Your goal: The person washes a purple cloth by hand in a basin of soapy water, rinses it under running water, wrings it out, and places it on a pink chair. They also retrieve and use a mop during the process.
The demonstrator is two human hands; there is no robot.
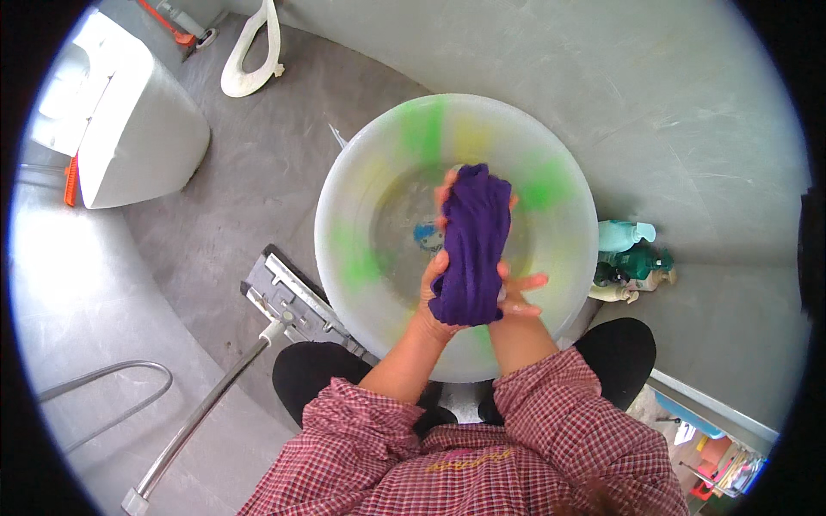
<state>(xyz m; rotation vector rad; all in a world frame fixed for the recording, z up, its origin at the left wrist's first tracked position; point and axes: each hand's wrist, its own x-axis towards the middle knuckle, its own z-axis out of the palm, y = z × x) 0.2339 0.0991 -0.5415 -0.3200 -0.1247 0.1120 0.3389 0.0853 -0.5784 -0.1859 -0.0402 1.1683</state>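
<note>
A bunched purple cloth (471,232), folded lengthwise, is held up over a large round translucent basin (344,189) with green and yellow patches. My left hand (436,273) grips the cloth from its left side, thumb along the edge. Fingertips also show beside the cloth's far end, and most of the fingers are hidden under it. At the near right edge, my right hand (519,297) holds the cloth too, with some fingers sticking out to the right. A blue mark (426,236) shows on the basin's bottom. Whether there is water inside is hard to tell.
Several bottles (632,249) stand right of the basin by the wall. A long-handled floor squeegee or mop (297,297) lies to the left. A white toilet (151,120) stands at the far left, with a loose toilet seat (251,60) against the back wall.
</note>
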